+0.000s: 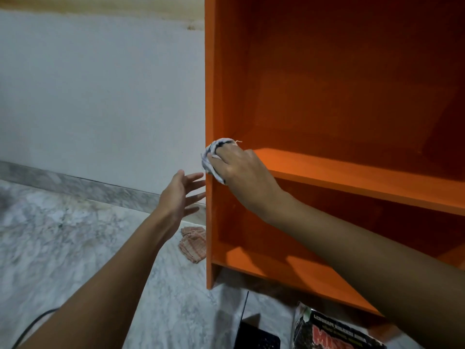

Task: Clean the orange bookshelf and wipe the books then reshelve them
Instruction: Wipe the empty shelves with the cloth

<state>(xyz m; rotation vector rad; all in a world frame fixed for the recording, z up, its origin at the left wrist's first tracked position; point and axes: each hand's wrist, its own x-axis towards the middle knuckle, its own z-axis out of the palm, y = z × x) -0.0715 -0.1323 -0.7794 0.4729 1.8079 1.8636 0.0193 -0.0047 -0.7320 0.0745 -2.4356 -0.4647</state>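
Observation:
The orange bookshelf [352, 172] fills the right half of the view, its shelves bare. My right hand [239, 167] grips a bunched white and dark cloth [214, 154] at the left front corner of the middle shelf, against the side panel. My left hand [181, 195] is held open beside the outer face of that left side panel, fingers spread and their tips at the panel's edge. A book with a dark cover and red lettering [332, 331] lies on the floor below the shelf.
A pinkish checked cloth [193, 245] lies crumpled on the marble floor by the shelf's left foot. A dark object [256, 336] sits on the floor beside the book. A white wall with a marble skirting stands on the left.

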